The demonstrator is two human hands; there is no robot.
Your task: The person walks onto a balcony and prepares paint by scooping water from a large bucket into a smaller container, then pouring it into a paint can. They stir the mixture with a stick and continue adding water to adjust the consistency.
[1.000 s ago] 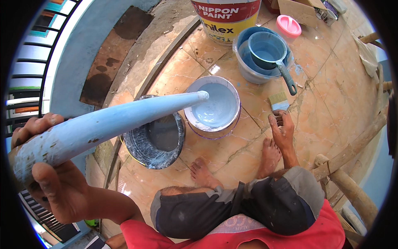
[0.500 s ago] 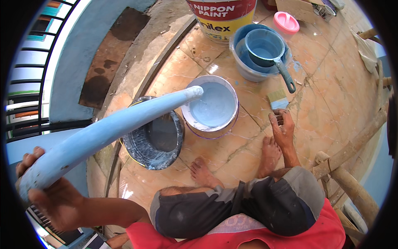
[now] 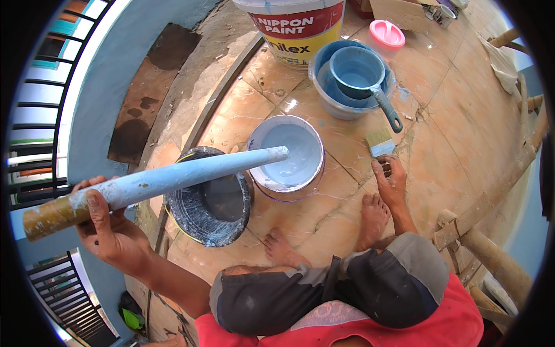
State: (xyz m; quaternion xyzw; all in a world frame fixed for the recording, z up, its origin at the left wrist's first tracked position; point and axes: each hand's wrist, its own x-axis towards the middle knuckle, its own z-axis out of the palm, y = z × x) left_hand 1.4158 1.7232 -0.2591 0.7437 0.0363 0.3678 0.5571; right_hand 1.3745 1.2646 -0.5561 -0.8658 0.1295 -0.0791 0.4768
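Observation:
At the left, my left hand (image 3: 115,225) is closed round a long round pole (image 3: 196,173), thumb on its top side. Most of the pole is coated light blue, while the end by my hand is bare yellow-brown. Its far end lies in line with a white bucket (image 3: 254,173) of light blue paint (image 3: 298,168); whether they touch I cannot tell. My right hand (image 3: 393,179), beside my right knee, is closed with its fingertips on a wide flat paintbrush (image 3: 380,141), khaki at one end and pale blue near the fingers.
A black bucket (image 3: 179,202) with dark liquid stands beside the white one. Beyond are a large paint pail (image 3: 298,29), a blue dipper (image 3: 357,66) in a basin (image 3: 338,110), and a pink-lidded tub (image 3: 386,36). Wooden poles (image 3: 491,196) stand at right, a black railing (image 3: 58,110) at left.
My left hand has moved right and up, bringing the pole's bare brown end into view and levelling the pole. My right hand has hardly moved, with the paintbrush still at its fingertips.

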